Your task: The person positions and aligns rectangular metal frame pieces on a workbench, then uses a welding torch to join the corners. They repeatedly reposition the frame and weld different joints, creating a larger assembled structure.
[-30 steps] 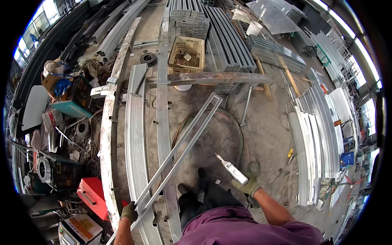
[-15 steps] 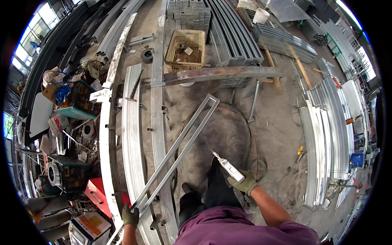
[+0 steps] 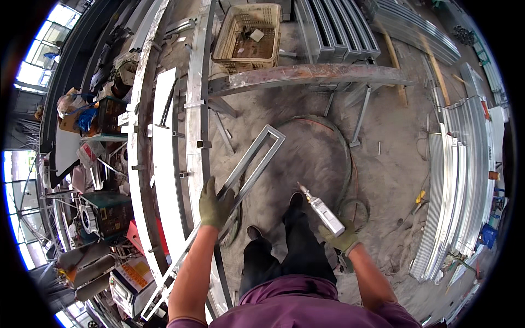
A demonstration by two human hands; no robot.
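Note:
My left hand (image 3: pixel 215 208), in an olive work glove, is on a long narrow frame of square metal tube (image 3: pixel 261 164), with the tube passing between thumb and fingers. The frame lies slanted across the rails, its squared far end out over the floor. Its near part runs beneath my left forearm. My right hand (image 3: pixel 340 239), also gloved, grips a white and silver handheld welding gun (image 3: pixel 326 217) by its rear end. The gun's pointed tip faces up and left, away from the frame.
Long metal beams (image 3: pixel 198 126) run lengthwise on my left, joined by a rusty crossbeam (image 3: pixel 311 75) ahead. A plastic crate (image 3: pixel 247 61) stands beyond it. Stacked metal profiles (image 3: pixel 445 191) lie on the right. A hose (image 3: pixel 348 143) loops on the floor. Machines (image 3: pixel 129 281) crowd the left.
My left hand has moved forward and right along the frame, from its near part to nearer its far end. My right hand still holds the welding gun. The view has shifted.

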